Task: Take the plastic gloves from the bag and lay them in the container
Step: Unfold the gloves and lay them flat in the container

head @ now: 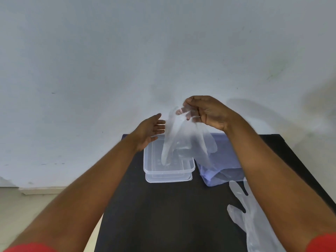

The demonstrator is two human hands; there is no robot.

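One plastic glove [183, 137] hangs pinched in the right hand [207, 111] over the container [169, 170], not yet laid; left hand [151, 130] open. Another glove [245, 215] lies on the desk [163, 215], beside the bag [225, 160].
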